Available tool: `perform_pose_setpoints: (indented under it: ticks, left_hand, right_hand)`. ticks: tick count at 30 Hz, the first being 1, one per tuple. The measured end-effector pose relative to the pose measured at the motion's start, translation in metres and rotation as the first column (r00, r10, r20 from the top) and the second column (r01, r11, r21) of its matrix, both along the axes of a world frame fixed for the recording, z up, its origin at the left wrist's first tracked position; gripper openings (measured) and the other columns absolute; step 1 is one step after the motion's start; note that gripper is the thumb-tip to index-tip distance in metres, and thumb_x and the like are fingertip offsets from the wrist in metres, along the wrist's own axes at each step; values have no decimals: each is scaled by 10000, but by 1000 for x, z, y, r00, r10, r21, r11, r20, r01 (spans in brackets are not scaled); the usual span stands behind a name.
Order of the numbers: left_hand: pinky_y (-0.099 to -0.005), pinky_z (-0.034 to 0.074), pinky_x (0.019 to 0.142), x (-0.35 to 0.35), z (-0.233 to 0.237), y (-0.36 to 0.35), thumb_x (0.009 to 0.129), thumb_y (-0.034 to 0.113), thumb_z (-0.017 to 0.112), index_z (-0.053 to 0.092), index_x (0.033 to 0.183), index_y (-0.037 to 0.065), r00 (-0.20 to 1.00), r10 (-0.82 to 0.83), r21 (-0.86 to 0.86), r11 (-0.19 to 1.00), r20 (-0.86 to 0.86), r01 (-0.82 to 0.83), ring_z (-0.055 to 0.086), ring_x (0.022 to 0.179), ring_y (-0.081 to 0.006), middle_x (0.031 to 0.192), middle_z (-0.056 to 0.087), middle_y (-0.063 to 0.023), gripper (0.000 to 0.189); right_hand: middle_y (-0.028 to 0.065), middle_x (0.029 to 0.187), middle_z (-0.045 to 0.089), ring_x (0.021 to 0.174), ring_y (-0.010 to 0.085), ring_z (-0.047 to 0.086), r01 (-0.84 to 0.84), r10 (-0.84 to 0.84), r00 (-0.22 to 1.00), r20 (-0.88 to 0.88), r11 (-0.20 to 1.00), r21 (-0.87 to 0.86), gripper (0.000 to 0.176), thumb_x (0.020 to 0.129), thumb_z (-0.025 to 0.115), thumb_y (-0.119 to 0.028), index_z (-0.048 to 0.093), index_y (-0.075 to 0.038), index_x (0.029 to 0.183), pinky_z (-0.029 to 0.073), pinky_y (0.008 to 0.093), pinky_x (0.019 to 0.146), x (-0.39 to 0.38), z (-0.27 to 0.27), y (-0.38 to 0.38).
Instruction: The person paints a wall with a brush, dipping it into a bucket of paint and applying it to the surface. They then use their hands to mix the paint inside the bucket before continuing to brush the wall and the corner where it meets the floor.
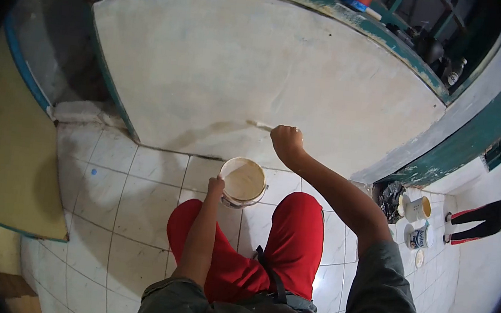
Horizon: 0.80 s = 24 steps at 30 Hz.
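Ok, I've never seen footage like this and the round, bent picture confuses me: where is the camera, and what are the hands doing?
No machine here: the single picture comes from a camera worn on a person's head, looking down; its wide lens bends the edges. The person crouches in red trousers. The right hand holds a brush against the pale wall. The left hand grips the rim of a small bucket of cream paint standing on the tiled floor. Further right stand more tubs, and another person's legs show at the edge.
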<state>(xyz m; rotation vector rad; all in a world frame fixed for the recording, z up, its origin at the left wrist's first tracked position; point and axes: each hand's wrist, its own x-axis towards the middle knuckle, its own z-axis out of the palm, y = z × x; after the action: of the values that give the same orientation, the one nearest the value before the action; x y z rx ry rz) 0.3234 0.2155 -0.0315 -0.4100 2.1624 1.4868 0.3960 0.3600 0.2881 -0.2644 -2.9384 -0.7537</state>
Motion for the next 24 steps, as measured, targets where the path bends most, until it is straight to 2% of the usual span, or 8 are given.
perform_pose_setpoints:
  ticks: [5,7,9,10,12,14,16,24]
  left_hand:
    - [-447,453,611,9,-9,5,823,266,418,573,703,-83,993,-19,40,999,-118,24,588,723,-354,670,568,-258,401]
    - [-447,450,622,-4,-51,5,820,250,435,566,730,-85,787,-474,-411,857,-395,310,566,745,-392,757,568,-267,371]
    - [-443,450,664,17,22,-1,834,251,419,503,831,-117,868,-385,-381,888,-313,256,556,784,-403,815,557,-286,377]
    - [-437,452,689,25,41,2,843,253,406,457,889,-134,991,36,-88,995,-130,-48,555,808,-400,838,551,-297,394]
    - [-439,444,710,13,-30,6,848,263,397,418,922,-136,971,-113,-191,979,-209,73,547,836,-406,856,546,-305,406]
    - [-441,436,730,15,-32,3,853,272,387,379,956,-137,914,-292,-300,931,-280,205,538,863,-413,873,540,-313,422]
    - [-446,423,753,30,44,2,855,279,382,386,948,-139,991,9,-156,987,-132,-29,526,884,-428,893,529,-329,428]
    - [-453,410,756,30,34,8,851,252,381,387,950,-137,981,45,-176,981,-188,-79,523,863,-441,897,519,-337,402]
  right_hand:
    - [77,778,616,756,222,615,-111,151,961,232,977,-180,92,683,558,-119,626,-101,742,487,338,596,4,-17,-15]
    - [78,797,620,769,223,614,-77,150,925,348,974,-215,111,687,548,-118,630,-98,759,486,338,606,-4,-32,-21]
    - [100,803,624,743,226,617,-33,101,852,513,989,-141,144,660,611,-172,635,-88,776,482,327,644,-12,-58,-26]
    - [100,803,624,743,226,617,-44,123,843,524,986,-161,144,660,611,-172,635,-88,776,482,327,644,-16,-75,-29]
    - [96,848,625,785,223,610,-65,135,817,561,987,-144,153,687,586,-162,639,-84,808,470,337,665,-18,-119,-32]
    - [99,860,625,792,228,608,-103,187,832,522,977,-186,156,701,571,-155,639,-80,818,466,339,667,-21,-165,-30]
    - [101,872,624,798,233,606,-125,216,854,474,968,-216,160,714,556,-148,640,-75,828,461,342,670,-24,-208,-25]
    - [77,813,625,698,227,606,-118,169,868,467,983,-137,126,691,574,-138,643,-101,790,455,340,515,-26,-235,-35]
